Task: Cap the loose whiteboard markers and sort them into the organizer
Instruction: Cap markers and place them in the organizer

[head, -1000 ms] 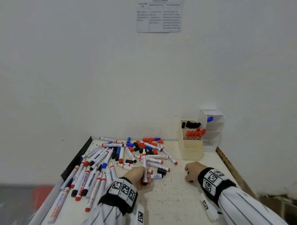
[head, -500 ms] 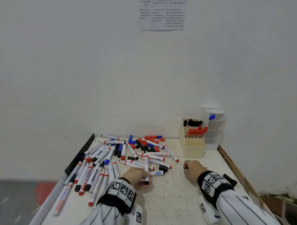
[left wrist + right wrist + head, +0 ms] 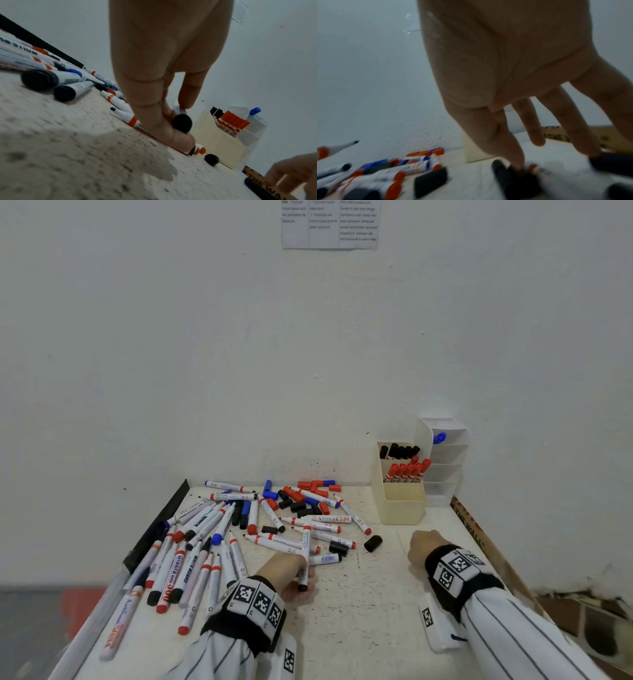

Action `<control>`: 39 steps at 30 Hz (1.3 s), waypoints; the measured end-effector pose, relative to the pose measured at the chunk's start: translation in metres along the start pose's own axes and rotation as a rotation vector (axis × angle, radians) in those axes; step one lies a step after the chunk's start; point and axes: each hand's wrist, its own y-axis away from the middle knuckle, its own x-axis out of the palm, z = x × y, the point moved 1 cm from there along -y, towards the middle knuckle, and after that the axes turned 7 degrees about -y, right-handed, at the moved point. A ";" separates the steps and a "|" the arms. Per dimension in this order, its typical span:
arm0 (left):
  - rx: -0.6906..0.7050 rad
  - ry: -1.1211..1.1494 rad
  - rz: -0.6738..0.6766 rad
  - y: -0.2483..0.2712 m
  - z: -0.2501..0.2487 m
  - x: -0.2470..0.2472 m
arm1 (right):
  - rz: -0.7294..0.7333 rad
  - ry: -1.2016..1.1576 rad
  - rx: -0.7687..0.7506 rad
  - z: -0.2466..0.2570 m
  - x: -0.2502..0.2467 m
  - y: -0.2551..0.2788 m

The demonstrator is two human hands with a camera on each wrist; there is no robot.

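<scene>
Down at the bottom middle of the head view, the left hand (image 3: 291, 571) has its fingers curled round one marker (image 3: 305, 556), a white barrel with a black end pointing toward the camera and a red band near the far tip. The right hand (image 3: 423, 547) sits lower right on the bench (image 3: 376, 628), knuckles up; from here I can't tell what the fingers are doing. A loose black cap (image 3: 372, 543) lies between the two hands, near the pile of markers (image 3: 212, 542) spread over the left half. The organizer (image 3: 400, 501) stands at the back right against the wall, with black and red markers already upright in it.

Left wrist view: thumb and fingers (image 3: 188, 93) pinch the marker's barrel (image 3: 178, 110) just behind its black end (image 3: 182, 123), low over the bench.

Right wrist view is pretty blurry, but the fingers (image 3: 534, 129) hang spread and mostly straight, holding nothing, one fingertip down on or just over a dark cap (image 3: 518, 170); can't say which.

Handling-wise, I'd guess these are light, stiff, smooth plastic tubes that roll easily. Best grab looks like mid-barrel, leaving the tip free so a cap pushes straight on.
</scene>
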 end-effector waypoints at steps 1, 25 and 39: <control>0.003 -0.003 0.007 -0.001 0.000 0.004 | 0.028 0.033 0.003 -0.009 -0.006 0.003; -0.030 -0.017 0.092 -0.012 0.015 0.056 | -0.126 -0.400 -0.043 -0.089 0.023 0.037; -0.010 0.003 0.098 -0.024 0.021 0.056 | -0.239 -0.392 -0.183 -0.067 0.011 0.043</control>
